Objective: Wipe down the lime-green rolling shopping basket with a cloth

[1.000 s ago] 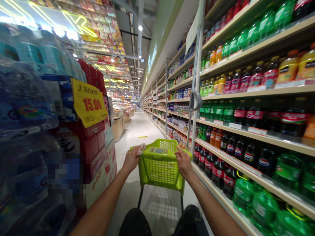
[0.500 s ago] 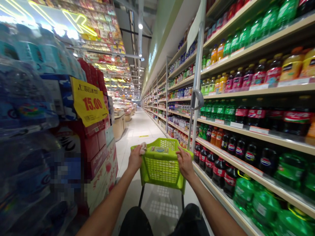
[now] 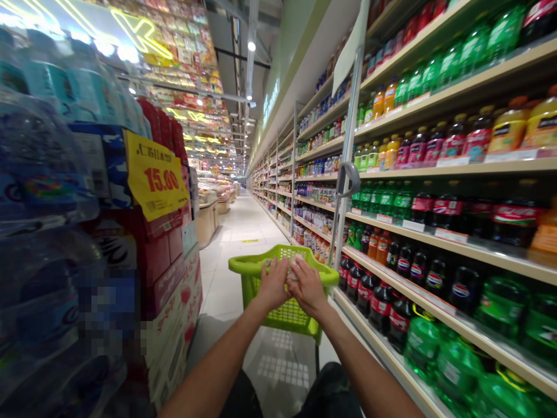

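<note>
Both hands have come together over the middle of the green plastic shopping cart point(image 3: 246, 267), near its rear rim. My left hand point(image 3: 274, 284) has its fingers curled forward; what they close on, if anything, is hidden. Right beside it, my right hand point(image 3: 307, 287) is closed, with a crumpled white tissue point(image 3: 297, 260) showing faintly at its fingertips. The hands seem to touch each other. They cover the clear label spot on the cart's handle. Below, the cart's slotted basket wall shows around my wrists.
Tall shelves of soda bottles point(image 3: 383, 299) run along the right, close to the cart. A metal post with a grey hook point(image 3: 348, 179) stands there. Stacked boxes point(image 3: 163, 261) and wrapped bottles point(image 3: 47, 174) crowd the left, under a yellow price sign point(image 3: 159, 177). A tiled aisle point(image 3: 243, 217) leads ahead.
My left hand has left the cart's left corner and my right hand its right side; both have moved inward to meet at the middle. The tissue, earlier in my left hand, now shows at my right fingers.
</note>
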Available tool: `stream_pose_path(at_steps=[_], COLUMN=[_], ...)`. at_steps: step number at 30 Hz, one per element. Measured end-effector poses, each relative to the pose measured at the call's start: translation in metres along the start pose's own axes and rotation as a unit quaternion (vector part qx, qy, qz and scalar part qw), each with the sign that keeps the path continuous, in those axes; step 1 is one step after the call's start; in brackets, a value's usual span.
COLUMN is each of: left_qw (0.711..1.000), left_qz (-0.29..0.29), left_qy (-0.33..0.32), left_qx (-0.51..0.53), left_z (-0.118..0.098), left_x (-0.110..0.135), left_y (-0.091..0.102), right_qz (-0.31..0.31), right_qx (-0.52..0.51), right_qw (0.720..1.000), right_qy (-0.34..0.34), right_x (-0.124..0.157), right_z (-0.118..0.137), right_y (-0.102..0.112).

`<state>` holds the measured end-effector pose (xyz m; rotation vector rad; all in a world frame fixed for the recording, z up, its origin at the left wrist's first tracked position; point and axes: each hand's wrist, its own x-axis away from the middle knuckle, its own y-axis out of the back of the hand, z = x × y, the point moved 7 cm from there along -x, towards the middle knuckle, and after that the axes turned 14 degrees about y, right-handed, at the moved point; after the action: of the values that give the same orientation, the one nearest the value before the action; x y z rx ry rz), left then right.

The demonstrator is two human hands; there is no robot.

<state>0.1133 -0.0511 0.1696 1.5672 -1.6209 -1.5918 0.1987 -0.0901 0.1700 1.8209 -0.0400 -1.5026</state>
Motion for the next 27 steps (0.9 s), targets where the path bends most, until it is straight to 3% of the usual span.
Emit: stream_pose_path(at_steps=[3,7,9,13,15,18,23,25,27], left_qw=[0.998,0.997,0.996,0.996,0.994,0.993,0.992,0.991,0.992], left_qz=[0.014,-0.031,-0.045,-0.061,-0.075,-0.083,-0.099,-0.101,-0.101], left_qy=[0.02,0.039,0.045,0.049,0.057,0.068,0.067,0.066,0.067], left_qx=[-0.06,-0.065,-0.058,-0.049,-0.048,-0.046,-0.05,-0.05,-0.047], left_z=[0.034,0.049,0.049,0.047,0.047,0.047,0.048,0.049,0.049], left_x=[-0.002,-0.001,0.0,0.002,0.003,0.005,0.01,0.012,0.013], left_y=[0.008,0.015,0.016,0.015,0.016,0.015,0.02,0.022,0.023], right_qz=[0.017,0.009,0.003,-0.035,-0.047,-0.069,-0.061,-0.058,-0.074], right_qx=[0.005,-0.012,-0.018,0.015,0.029,0.026,-0.048,-0.046,-0.024], right_qw=[1.0,0.998,0.998,0.997,0.991,0.992,0.996,0.997,0.996], right_qy=[0.01,0.064,0.058,-0.074,-0.121,-0.105,0.045,0.029,-0.052], right_x=[-0.011,-0.009,-0.001,0.022,0.03,0.033,0.017,0.014,0.017], right_z=[0.014,0.013,-0.006,-0.074,-0.094,-0.082,-0.013,-0.021,-0.053], right_y=[-0.017,-0.016,-0.003,0.039,0.052,0.05,0.016,0.015,0.026])
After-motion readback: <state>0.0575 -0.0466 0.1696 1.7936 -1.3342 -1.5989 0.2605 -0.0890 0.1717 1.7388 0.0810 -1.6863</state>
